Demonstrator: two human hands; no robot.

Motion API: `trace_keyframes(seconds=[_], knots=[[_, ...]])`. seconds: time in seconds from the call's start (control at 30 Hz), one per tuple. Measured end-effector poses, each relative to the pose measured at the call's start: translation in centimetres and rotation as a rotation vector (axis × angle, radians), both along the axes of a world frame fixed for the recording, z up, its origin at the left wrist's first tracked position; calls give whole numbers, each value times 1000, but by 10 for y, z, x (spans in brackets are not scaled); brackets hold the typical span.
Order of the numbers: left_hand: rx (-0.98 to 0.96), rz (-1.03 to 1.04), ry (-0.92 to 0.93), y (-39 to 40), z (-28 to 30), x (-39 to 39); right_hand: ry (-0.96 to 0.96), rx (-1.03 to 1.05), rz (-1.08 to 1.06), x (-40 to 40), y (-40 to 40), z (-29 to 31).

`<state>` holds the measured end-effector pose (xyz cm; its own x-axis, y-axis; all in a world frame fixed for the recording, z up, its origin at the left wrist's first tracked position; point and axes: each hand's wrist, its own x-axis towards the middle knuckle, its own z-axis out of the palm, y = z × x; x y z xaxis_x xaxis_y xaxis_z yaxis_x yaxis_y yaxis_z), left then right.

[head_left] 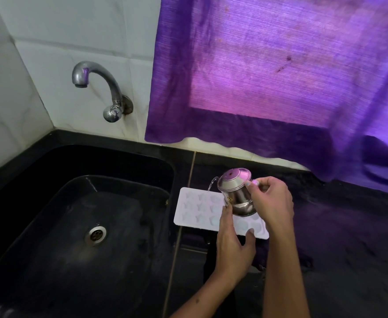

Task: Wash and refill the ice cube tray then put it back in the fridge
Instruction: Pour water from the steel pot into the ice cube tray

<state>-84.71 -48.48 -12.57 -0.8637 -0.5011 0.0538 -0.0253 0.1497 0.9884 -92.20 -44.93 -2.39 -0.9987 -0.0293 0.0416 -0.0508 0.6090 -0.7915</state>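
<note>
The white ice cube tray [202,210] lies flat on the dark worktop [339,226], just right of the black sink [78,226]. The right hand [272,203] grips a tilted steel cup [236,193] (a thin stream of water falls onto the tray). The left hand [233,244], fingers loose and straight, touches the tray's near edge.

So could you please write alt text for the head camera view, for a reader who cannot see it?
A person's right hand tips a small steel cup, pouring a thin stream of water into a white ice cube tray on a black counter, while the left hand steadies tray and cup. A black sink and wall tap lie left; a purple curtain hangs behind.
</note>
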Motion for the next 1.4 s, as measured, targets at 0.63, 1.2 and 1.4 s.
trace_keyframes(seconds=[0.63,1.2,1.4], knots=[[1,31,6,-2,-2,4,-58,-151,-14,3,0,-6],[73,107,-4,-22,3,8,-5,-86,4,17,-31,-1],[78,107,-14,-22,1,9,9,-31,5,19,-34,-2]])
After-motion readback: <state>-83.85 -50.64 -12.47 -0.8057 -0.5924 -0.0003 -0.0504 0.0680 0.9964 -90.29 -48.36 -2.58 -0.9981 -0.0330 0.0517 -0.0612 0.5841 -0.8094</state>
